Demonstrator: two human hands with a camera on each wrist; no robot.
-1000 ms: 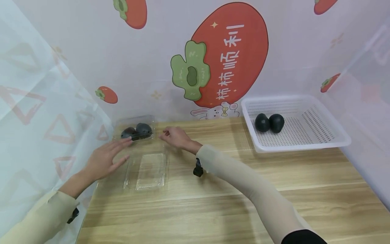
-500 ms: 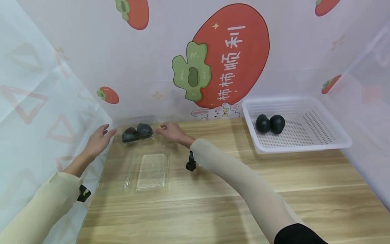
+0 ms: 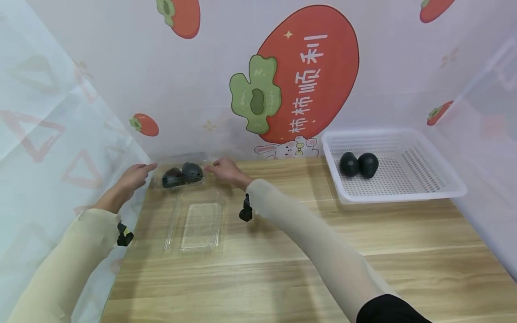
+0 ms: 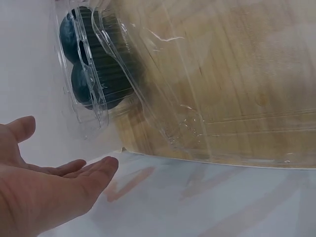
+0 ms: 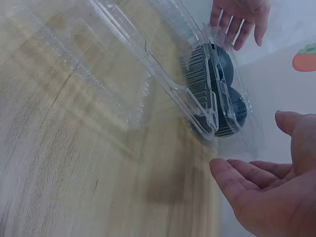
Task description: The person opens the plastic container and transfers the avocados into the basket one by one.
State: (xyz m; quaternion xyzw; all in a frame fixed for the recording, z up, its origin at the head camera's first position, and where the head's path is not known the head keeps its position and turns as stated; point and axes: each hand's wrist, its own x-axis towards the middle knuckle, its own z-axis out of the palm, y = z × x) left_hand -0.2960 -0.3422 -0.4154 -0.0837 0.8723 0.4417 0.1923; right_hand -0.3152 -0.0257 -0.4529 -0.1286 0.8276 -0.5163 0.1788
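At the table's far left corner, a clear plastic clamshell box (image 3: pixel 200 233) lies with its two halves spread apart. Two dark avocados (image 3: pixel 192 172) sit side by side in its far half, seen through the ribbed plastic in both wrist views. My left hand (image 3: pixel 135 176) is at the left end of that half, fingers extended and a gap showing between the fingertips and the plastic in the left wrist view. On the opposite end, my right hand (image 3: pixel 227 170) has its palm turned up and its thumb spread, near the box and holding nothing.
A white perforated basket (image 3: pixel 404 195) with two more avocados (image 3: pixel 368 165) stands at the back right of the wooden table (image 3: pixel 282 278). Printed sheeting (image 3: pixel 194 80) rises behind the table and along both sides.
The left hand has moved from over the box's front to its left end. My right hand has shifted slightly left and away from me. Box and avocados stay in place.
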